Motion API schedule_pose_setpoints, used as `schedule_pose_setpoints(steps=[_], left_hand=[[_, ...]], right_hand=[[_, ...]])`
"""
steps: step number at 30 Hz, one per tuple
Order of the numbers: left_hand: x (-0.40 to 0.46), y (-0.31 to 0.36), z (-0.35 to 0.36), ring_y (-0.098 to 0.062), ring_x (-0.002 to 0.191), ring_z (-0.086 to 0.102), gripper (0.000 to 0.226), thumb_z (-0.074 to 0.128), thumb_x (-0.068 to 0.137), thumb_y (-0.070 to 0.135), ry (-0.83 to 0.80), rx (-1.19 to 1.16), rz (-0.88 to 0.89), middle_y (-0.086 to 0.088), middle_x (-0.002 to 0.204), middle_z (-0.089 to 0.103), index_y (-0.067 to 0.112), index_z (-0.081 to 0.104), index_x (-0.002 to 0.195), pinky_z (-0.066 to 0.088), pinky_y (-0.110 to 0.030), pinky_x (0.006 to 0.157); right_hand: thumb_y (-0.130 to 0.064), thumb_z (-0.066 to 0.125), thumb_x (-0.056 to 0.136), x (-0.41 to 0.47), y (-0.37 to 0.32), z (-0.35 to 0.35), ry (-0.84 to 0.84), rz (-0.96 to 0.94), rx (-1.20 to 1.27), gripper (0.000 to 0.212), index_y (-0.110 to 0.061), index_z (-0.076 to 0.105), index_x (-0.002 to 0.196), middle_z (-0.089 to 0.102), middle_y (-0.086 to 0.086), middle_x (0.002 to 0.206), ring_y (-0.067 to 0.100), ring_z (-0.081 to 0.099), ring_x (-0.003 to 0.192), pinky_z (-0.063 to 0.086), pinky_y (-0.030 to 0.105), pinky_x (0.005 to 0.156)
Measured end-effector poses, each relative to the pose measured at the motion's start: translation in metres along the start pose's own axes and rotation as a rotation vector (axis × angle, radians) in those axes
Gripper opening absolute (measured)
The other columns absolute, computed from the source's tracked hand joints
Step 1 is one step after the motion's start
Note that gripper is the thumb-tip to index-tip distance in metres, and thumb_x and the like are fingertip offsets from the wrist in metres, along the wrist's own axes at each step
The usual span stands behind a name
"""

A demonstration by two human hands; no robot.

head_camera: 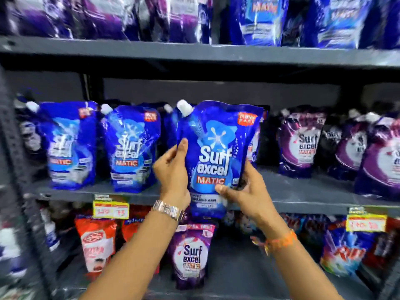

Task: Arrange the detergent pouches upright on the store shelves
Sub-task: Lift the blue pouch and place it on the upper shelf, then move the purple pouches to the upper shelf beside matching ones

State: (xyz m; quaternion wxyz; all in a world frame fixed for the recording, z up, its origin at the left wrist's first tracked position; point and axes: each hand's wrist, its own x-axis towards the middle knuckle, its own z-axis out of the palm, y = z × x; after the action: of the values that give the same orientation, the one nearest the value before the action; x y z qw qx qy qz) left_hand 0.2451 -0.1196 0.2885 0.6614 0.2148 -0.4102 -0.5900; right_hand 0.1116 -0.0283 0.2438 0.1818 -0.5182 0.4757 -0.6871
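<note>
A blue Surf Excel Matic pouch (218,148) with a white spout cap is held upright in front of the middle shelf (303,191), its base just past the shelf's front edge. My left hand (173,169) grips its left side, thumb on the front. My right hand (246,191) holds its lower right corner. Two more blue pouches (71,146) (132,148) stand upright to the left on the same shelf. Purple pouches (300,144) stand to the right.
The top shelf (194,53) carries purple and blue pouches. On the bottom shelf stand a purple Surf Excel pouch (190,256), red pouches (97,241) and colourful packs (346,254). Yellow price tags (110,210) (365,223) hang on the shelf edge. A dark upright post (19,169) runs along the left.
</note>
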Motion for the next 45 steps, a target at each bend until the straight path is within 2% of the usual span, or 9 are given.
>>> schedule_pose_setpoints(steps=[5,13,20,25,31,35,38,41,45], left_hand=[[0.036,0.005,0.0,-0.026,0.082,0.076,0.029,0.075,0.083,0.034,0.044,0.035,-0.161,-0.009,0.094,0.079,0.012,0.074,0.1,0.064,-0.045,0.069],[0.07,-0.014,-0.01,-0.021,0.082,0.073,0.033,0.072,0.085,0.035,0.115,0.047,-0.207,-0.001,0.087,0.075,0.01,0.071,0.107,0.062,-0.038,0.072],[0.081,-0.02,-0.005,-0.019,0.077,0.07,0.018,0.067,0.09,0.034,0.089,0.072,-0.216,0.001,0.08,0.071,0.021,0.064,0.077,0.061,-0.034,0.068],[0.084,-0.023,-0.008,-0.018,0.08,0.071,0.016,0.066,0.09,0.035,0.065,0.078,-0.204,0.002,0.084,0.072,0.022,0.065,0.08,0.06,-0.033,0.066],[0.081,-0.031,-0.019,-0.018,0.099,0.071,0.033,0.065,0.091,0.03,0.033,0.058,-0.177,-0.004,0.115,0.072,0.015,0.065,0.121,0.062,-0.035,0.077],[0.048,-0.03,-0.047,-0.008,0.107,0.066,0.038,0.063,0.093,0.014,-0.013,0.025,-0.086,-0.002,0.118,0.068,0.012,0.058,0.131,0.055,-0.014,0.079],[0.011,-0.041,-0.085,-0.01,0.109,0.067,0.033,0.064,0.092,0.007,0.021,0.033,-0.009,-0.004,0.114,0.07,0.01,0.062,0.124,0.052,-0.018,0.093],[-0.02,-0.069,-0.127,-0.003,0.091,0.068,0.018,0.067,0.089,0.005,0.084,0.162,0.045,-0.002,0.099,0.072,0.014,0.069,0.104,0.053,-0.015,0.083],[-0.052,-0.129,-0.176,0.004,0.074,0.065,0.025,0.064,0.086,-0.008,0.131,0.324,-0.07,0.003,0.084,0.069,0.016,0.068,0.089,0.052,-0.018,0.079]], right_hand=[[0.007,0.085,0.069,0.045,0.018,0.018,-0.002,0.037,-0.087,0.065,-0.004,0.054,0.125,0.073,0.01,0.119,0.011,0.075,0.097,0.063,0.03,0.083],[0.0,0.088,0.067,0.072,0.041,0.032,0.001,0.094,-0.127,0.063,-0.007,0.054,0.12,0.074,0.011,0.117,0.021,0.075,0.101,0.064,0.041,0.082],[-0.013,0.092,0.064,0.08,0.051,0.033,0.056,0.115,-0.184,0.061,-0.018,0.057,0.113,0.076,0.006,0.113,0.02,0.076,0.098,0.063,0.05,0.083],[-0.02,0.093,0.063,0.081,0.052,0.033,0.052,0.114,-0.225,0.065,-0.019,0.056,0.117,0.076,0.004,0.114,0.018,0.076,0.098,0.063,0.051,0.083],[-0.022,0.091,0.068,0.073,0.044,0.03,0.02,0.129,-0.261,0.073,-0.022,0.048,0.127,0.071,0.005,0.122,0.017,0.071,0.107,0.06,0.05,0.091],[-0.027,0.09,0.068,0.048,0.031,0.015,0.066,0.085,-0.348,0.089,-0.023,0.04,0.142,0.063,0.007,0.133,0.019,0.062,0.119,0.053,0.039,0.1],[-0.019,0.086,0.075,0.004,0.028,0.006,0.201,-0.005,-0.235,0.068,-0.022,0.05,0.132,0.068,0.002,0.124,0.016,0.067,0.111,0.056,0.03,0.09],[-0.008,0.08,0.082,-0.049,0.052,0.004,0.311,-0.055,-0.121,0.039,-0.016,0.058,0.114,0.072,0.008,0.104,0.021,0.071,0.092,0.059,0.029,0.079],[-0.001,0.076,0.083,-0.09,0.122,0.003,0.326,0.12,-0.068,0.026,-0.013,0.061,0.101,0.072,0.017,0.095,0.016,0.066,0.08,0.055,0.021,0.074]])
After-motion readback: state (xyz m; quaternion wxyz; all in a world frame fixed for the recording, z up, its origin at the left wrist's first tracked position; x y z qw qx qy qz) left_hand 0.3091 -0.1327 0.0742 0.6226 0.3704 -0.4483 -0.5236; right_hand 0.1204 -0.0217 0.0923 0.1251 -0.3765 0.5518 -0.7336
